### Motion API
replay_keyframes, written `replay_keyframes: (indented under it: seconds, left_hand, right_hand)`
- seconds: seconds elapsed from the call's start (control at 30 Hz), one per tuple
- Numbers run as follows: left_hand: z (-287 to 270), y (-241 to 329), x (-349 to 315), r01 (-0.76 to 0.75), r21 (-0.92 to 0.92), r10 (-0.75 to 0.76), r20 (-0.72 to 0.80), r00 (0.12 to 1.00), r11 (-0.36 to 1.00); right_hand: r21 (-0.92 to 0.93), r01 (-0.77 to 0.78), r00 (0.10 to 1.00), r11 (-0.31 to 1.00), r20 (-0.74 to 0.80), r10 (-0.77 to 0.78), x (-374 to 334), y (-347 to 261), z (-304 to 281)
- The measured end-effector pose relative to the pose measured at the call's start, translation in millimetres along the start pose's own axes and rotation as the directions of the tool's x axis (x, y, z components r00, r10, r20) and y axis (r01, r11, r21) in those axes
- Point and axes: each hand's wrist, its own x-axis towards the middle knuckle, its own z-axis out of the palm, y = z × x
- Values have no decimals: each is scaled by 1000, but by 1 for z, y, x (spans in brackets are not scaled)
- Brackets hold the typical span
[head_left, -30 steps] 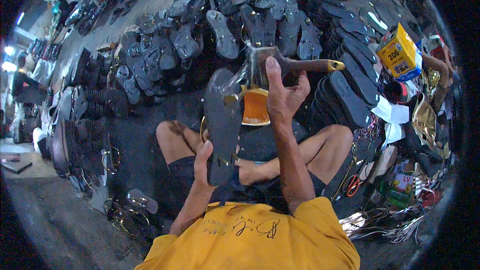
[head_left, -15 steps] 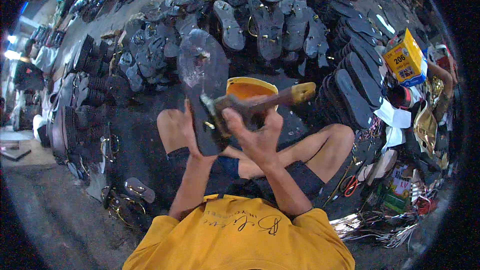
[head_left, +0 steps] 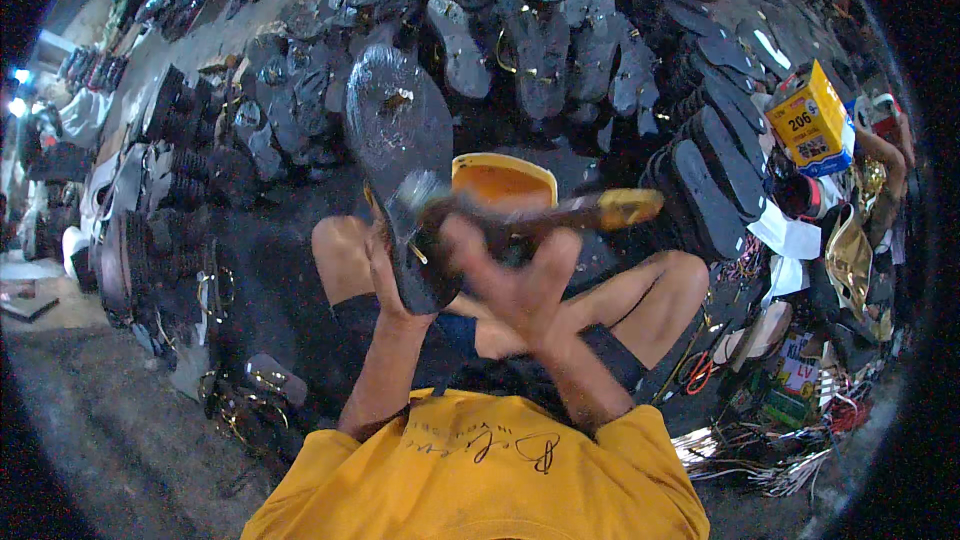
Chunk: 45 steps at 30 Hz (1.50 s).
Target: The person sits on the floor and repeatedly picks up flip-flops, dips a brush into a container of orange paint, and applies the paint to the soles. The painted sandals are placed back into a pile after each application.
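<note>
Dark sandal sole [head_left: 400, 155]: held upright in front of the seated person's chest, broad glossy face turned toward the camera, apparently so the surface can be worked. Left hand [head_left: 385, 275]: closed around the sole's lower end, propping it steady above the crossed legs. Right hand [head_left: 520, 285]: motion-blurred, fingers wrapped on a hammer [head_left: 545, 215] whose yellow-tipped handle points right and whose head sits at the sole's lower part. Yellow bowl [head_left: 505, 180]: on the floor just beyond the hands. More soles [head_left: 560, 50] lie in rows along the far edge of the floor; a yellow box [head_left: 812, 120] stands far right.
</note>
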Motion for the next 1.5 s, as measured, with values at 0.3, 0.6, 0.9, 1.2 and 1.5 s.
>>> replay_keyframes:
  seconds: [0.3, 0.6, 0.9, 1.2, 1.5]
  left_hand:
    - [2, 5, 32, -141, 257, 159, -51, 986, 956]
    - [48, 274, 164, -357, -26, 357, 143, 923, 934]
    - [-5, 194, 397, -133, -323, 126, -44, 991, 937]
    - [-73, 80, 143, -342, 470, 443, -120, 889, 814]
    - [-383, 79, -211, 774, 613, 918, -196, 345, -160]
  right_hand:
    - [-104, -105, 931, 989, -361, 61, -15, 61, -11]
    - [-142, -707, 675, 693, -430, 600, 12, 49, -65]
    - [-355, -675, 726, 646, -476, 497, -29, 107, -79]
    - [-992, -70, 974, 101, -46, 224, -34, 98, -109]
    - [-815, -422, 905, 398, -348, 247, 36, 25, -56]
